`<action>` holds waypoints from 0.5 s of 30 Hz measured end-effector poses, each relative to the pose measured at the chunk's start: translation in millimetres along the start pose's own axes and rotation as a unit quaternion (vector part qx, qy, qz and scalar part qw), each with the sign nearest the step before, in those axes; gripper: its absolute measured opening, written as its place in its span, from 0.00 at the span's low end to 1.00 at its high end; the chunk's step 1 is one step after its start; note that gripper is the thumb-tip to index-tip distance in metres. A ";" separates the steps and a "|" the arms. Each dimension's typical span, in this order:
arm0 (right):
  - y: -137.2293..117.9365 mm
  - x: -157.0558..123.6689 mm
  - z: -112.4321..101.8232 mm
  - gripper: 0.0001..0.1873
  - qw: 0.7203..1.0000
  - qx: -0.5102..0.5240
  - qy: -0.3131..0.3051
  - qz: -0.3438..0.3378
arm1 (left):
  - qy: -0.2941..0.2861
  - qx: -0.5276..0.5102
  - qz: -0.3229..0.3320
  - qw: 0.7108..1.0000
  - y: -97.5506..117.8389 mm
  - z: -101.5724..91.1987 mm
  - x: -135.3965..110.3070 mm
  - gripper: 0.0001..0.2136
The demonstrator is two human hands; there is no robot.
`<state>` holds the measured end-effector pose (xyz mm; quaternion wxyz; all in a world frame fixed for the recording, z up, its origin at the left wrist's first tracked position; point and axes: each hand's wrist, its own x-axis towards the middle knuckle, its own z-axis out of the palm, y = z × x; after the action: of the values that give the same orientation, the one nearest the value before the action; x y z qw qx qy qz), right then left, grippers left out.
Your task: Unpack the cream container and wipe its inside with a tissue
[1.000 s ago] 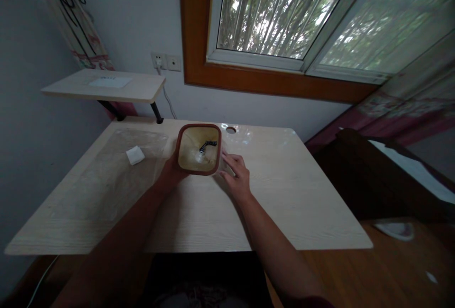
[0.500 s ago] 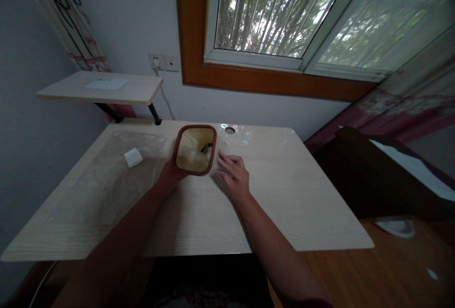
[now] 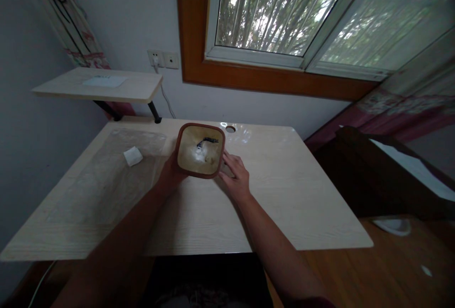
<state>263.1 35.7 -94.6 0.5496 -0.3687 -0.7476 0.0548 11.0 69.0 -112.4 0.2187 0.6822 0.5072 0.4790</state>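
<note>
Clock directions are read from the container, twelve towards the window.

Surroundings:
- Folded white paper point(image 3: 133, 156), at nine o'clock, lying on a clear plastic sheet point(image 3: 117, 185) that spreads from eight to ten o'clock.
- Raised shelf point(image 3: 138, 91), at ten o'clock, on black legs point(image 3: 155, 112); a pale paper slip point(image 3: 104, 81) lies flat on top, its marks too small to read.
- Round desk hole point(image 3: 230, 129), at two o'clock, near the back edge.
- Wall sockets point(image 3: 163, 59), at eleven o'clock, one with a white cord point(image 3: 167, 102) running down behind the desk.

Surface and room:
- Pale wood-grain desk point(image 3: 291, 203), rounded corners, glossy patch around the hole.
- Window in a brown wooden frame point(image 3: 270, 83), at one o'clock; foliage outside.
- Pink-banded curtain point(image 3: 408, 104), between two and three o'clock.
- Dark furniture point(image 3: 384, 180), at three o'clock, bearing a white sheet point(image 3: 412, 162).
- Wooden floor point(image 3: 330, 275), at four to five o'clock.

Hands and holding:
- Container point(image 3: 202, 176), brown rim, cream interior, rounded-square mouth facing the viewer, above the desk's rear half between both hands; whether its base rests on the desk cannot be told. Inside, towards one o'clock, a dark slender item point(image 3: 209, 140), kind unclear.
- Left hand point(image 3: 172, 170), at eight o'clock, curled against the container's side and holding it; fingers mostly hidden by the wall.
- Right hand point(image 3: 235, 174), at four o'clock, half open, fingers loosely bent and thumb apart, fingertips at the container's side.
</note>
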 end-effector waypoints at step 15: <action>2.7 -4.6 5.1 0.37 0.994 0.012 0.015 0.111 | -0.007 0.035 0.048 0.998 13.1 1.3 -3.1 0.37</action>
<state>260.6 36.5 -101.5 0.5551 -0.4442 -0.6931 0.1189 18.4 61.3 -104.1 0.1751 0.7163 0.4890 0.4661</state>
